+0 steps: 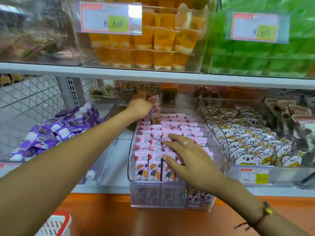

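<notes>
Pink snack packets [144, 138], upright rows in clear bin [153, 196]: right hand [189, 157] spread flat on their tops; left hand [140, 103] beyond it, pinching single packet [156, 113] upright

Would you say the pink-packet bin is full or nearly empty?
Nearly full: upright packets fill the bin in close rows.

**Pink among purple and orange**

The packets [154, 169] are pink, printed with white clouds, red balloons and an orange-haired cartoon child. At nine o'clock, purple pouches [75, 128] with white caps; at three, white bear-face packs [252, 145] with yellow flowers; at twelve, orange cups [144, 43].
</notes>
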Demonstrator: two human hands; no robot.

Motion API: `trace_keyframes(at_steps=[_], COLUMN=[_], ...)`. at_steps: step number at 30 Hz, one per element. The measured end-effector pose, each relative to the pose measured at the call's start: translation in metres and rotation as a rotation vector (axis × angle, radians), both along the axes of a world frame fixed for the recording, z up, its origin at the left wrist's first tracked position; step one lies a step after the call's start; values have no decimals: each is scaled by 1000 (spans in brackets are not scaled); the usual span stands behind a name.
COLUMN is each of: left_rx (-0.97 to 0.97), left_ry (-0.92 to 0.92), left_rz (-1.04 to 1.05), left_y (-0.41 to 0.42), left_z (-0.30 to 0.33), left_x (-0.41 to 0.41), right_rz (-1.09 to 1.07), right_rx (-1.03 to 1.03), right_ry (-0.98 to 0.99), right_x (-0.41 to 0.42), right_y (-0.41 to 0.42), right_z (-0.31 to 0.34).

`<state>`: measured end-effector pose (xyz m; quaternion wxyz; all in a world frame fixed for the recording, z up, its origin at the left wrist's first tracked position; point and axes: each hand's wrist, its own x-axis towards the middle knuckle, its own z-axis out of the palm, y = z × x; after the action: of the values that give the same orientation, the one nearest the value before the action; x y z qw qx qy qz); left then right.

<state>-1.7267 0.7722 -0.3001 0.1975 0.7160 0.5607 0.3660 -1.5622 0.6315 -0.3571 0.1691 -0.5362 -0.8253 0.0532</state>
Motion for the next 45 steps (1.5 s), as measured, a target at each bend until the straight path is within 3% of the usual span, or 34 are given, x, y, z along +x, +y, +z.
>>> trace_keyframes(at_steps=[3, 5, 8, 11, 15, 17, 21, 25, 27, 31, 35, 38, 45], left_rx=[40, 206, 388, 390, 289, 233, 206, 217, 182, 95, 146, 226, 174], left_ry=[-464, -693, -850, -915, -903, -899, -851, -682, -581, -506, -265, -269, -265], left_rz=[134, 210, 167, 105, 43, -16, -131, -194, -201, -257, -192, -199, -219], left_y=[-27, -52, -88, -122, -155, -160, -163, -158, -158, -161, -163, -162, -159], left_z=[-5, -8, -2, -3, -20, -24, -27, -32, -34, -38, -41, -41, -49], left_x=[0, -1, -4, -10, -11, -8, -8, -17, -19, -22, -17, -15, -10], right_rz=[-2, 0, 5, 1, 22, 104, 152, 26, -12, -68, -42, 17, 102], right_rx=[4, 15, 26, 91, 43, -59, -2, -292, -365, -392, -370, -340, -351], right_ry=[11, 9, 13, 179, 693, 757, 715, 1216, 1327, 1336, 1325, 1332, 1261], right_x=[0, 0, -1, -3, -15, -24, -32, -26, -22, -20, -22, -22, -17], right_y=[-1, -2, -3, -6, -20, -27, -29, -20, -18, -18, -20, -22, -24], right_z=[1, 1, 2, 8, 27, 31, 27, 31, 31, 28, 28, 30, 32])
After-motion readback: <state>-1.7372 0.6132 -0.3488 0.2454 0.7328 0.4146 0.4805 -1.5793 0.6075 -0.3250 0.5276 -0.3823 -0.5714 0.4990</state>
